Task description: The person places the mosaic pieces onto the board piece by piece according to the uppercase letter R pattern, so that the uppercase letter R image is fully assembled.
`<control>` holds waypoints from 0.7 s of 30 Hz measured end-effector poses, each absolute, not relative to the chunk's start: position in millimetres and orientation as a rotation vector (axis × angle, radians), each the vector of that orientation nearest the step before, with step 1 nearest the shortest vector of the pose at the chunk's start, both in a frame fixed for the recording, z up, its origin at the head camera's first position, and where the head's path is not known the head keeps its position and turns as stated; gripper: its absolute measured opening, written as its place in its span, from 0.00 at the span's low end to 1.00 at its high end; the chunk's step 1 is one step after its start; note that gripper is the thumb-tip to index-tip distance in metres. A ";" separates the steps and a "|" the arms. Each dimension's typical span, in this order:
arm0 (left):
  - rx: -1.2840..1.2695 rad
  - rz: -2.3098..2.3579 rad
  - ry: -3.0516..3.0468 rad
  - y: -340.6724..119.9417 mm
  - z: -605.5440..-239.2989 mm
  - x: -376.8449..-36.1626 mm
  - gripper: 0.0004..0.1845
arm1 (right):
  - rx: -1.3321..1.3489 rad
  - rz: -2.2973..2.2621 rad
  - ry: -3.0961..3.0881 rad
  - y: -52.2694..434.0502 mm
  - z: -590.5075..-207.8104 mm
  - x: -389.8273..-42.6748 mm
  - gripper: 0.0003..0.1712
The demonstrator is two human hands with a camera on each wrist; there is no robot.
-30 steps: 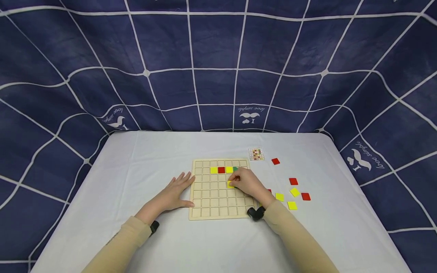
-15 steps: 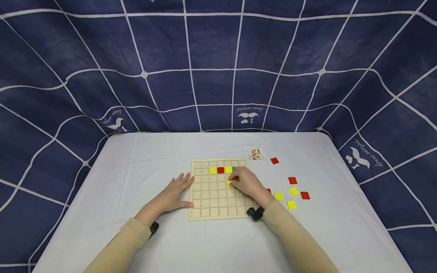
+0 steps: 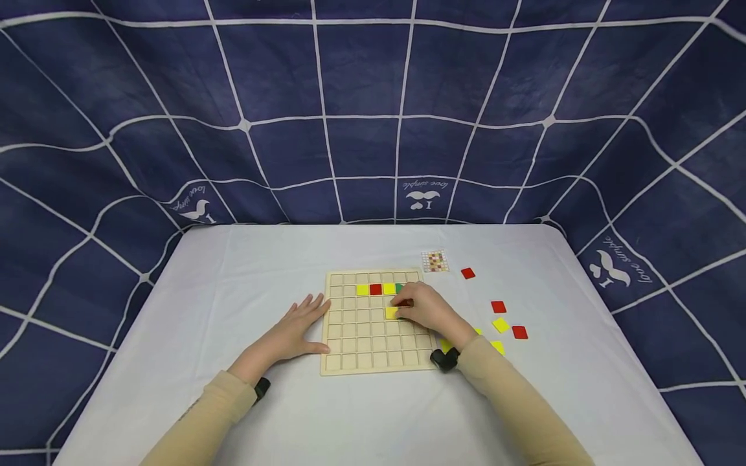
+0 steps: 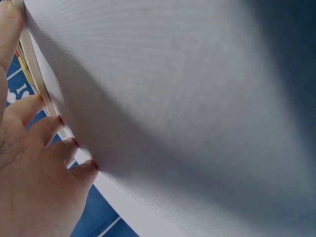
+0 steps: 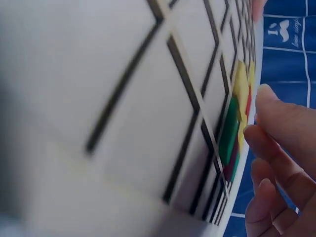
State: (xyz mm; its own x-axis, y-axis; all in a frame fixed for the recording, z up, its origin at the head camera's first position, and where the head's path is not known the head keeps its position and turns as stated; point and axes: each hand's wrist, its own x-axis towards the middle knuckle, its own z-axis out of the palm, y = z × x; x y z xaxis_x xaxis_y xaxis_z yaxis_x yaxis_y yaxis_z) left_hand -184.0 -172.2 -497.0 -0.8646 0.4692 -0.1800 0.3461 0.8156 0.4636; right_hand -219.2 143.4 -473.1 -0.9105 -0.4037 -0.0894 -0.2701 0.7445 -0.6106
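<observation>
Yellow square tile (image 3: 392,312), thin flat plastic: lies on the pale wooden grid board (image 3: 355,336), third row down, right of centre, under the fingertips of the right hand (image 3: 428,312). Right hand's fingers bend down onto the tile; whether they pinch it or merely press it, cannot tell. Judged light, stiff and smooth, likely slippery; best taken by opposite edges or slid flat into its cell.

Left hand (image 3: 295,331): flat, fingers spread, resting on the white desk (image 3: 245,285), thumb and fingertips against the board's left edge.

Board's second row: yellow tile (image 3: 362,289), red tile (image 3: 375,289), yellow tile (image 3: 388,288), green tile (image 3: 399,288).

Loose red and yellow tiles (image 3: 500,324) right of the board; small pattern card (image 3: 436,261) beyond.

Writing: backdrop cloth (image 3: 373,97) printed "I love simple" with a moustache mark.
</observation>
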 end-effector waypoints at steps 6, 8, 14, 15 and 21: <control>0.626 0.600 2.727 -170.8 -496.9 -183.9 0.57 | -0.630 -0.838 2.781 138.9 -478.5 -217.3 0.10; 0.622 0.595 2.726 -171.0 -497.5 -184.0 0.57 | -0.638 -0.825 2.788 138.7 -479.3 -217.4 0.10; 0.626 0.596 2.725 -171.8 -497.8 -183.9 0.57 | -0.573 -0.983 2.743 146.8 -475.3 -218.6 0.10; 0.623 0.599 2.725 -172.0 -497.4 -183.8 0.57 | -0.554 -1.033 2.733 150.8 -473.5 -218.8 0.10; 0.622 0.600 2.719 -172.3 -498.0 -184.4 0.57 | -0.310 -1.171 2.803 192.3 -464.8 -219.3 0.12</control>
